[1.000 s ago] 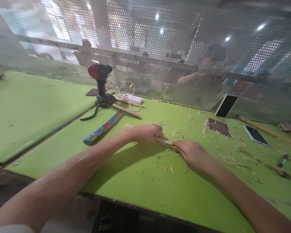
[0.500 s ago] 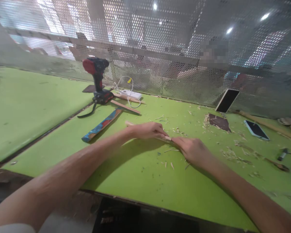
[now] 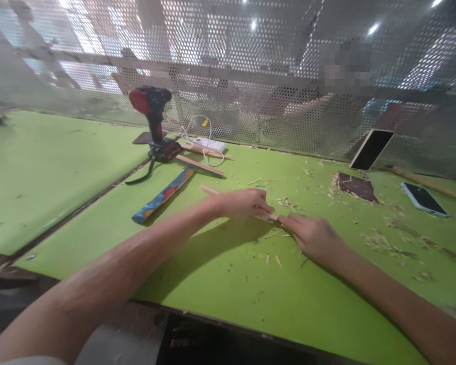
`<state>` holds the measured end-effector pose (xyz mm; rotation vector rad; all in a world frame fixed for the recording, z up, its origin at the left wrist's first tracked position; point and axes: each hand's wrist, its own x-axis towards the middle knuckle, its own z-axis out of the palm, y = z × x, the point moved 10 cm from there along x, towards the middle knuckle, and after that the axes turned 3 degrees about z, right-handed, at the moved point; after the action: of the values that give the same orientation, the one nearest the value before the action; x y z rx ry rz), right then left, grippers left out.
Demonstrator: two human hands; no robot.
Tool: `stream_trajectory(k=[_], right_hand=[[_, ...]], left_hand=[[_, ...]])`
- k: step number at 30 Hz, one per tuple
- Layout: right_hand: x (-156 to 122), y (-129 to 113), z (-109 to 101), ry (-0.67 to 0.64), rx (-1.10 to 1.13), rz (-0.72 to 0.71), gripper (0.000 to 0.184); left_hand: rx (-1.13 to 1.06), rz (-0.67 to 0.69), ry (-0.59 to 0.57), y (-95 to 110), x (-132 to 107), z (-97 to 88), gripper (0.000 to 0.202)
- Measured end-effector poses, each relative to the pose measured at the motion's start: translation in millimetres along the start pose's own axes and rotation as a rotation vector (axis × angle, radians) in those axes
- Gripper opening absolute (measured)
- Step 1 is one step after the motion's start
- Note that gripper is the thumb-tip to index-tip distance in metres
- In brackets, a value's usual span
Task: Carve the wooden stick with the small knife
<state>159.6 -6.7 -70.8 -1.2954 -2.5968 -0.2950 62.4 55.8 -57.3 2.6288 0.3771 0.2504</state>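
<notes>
My left hand (image 3: 247, 204) is closed over a pale wooden strip (image 3: 210, 189) lying on the green tabletop (image 3: 220, 294). One end of the strip sticks out behind that hand, the other just past its fingertips. My right hand (image 3: 313, 235) rests on the table at the strip's near end, fingers pressed together. Something small and dark shows at its fingertips, too little to name. Thin wood shavings (image 3: 285, 203) lie around both hands. To the left is a flat stick painted blue and red (image 3: 163, 195).
A red and black cordless drill (image 3: 154, 121) stands behind, near wood pieces (image 3: 199, 166) and a white power bank-like box with a cable (image 3: 209, 145). To the right are a propped phone (image 3: 372, 149), a flat phone (image 3: 424, 198) and a brown sheet (image 3: 357, 186). Perforated screen (image 3: 251, 101) behind.
The whole view has shifted slightly, so things appear a little further right. Both hands stay at the wooden strip, with little change between them.
</notes>
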Motion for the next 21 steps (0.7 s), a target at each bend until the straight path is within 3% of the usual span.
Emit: stream_trajectory(k=[11,21], right_hand=[[-1.1,2.8,4.9,0.002,0.08,0.076,0.041],[1.0,-8.1,0.8,-0.03,-0.034,0.063,0.043]], left_hand=[[-0.005,-0.029,-0.084,-6.2,2.1,4.7,0.038],[-0.027,-0.029,-0.094,-1.7,-1.4,2.5,0.037]])
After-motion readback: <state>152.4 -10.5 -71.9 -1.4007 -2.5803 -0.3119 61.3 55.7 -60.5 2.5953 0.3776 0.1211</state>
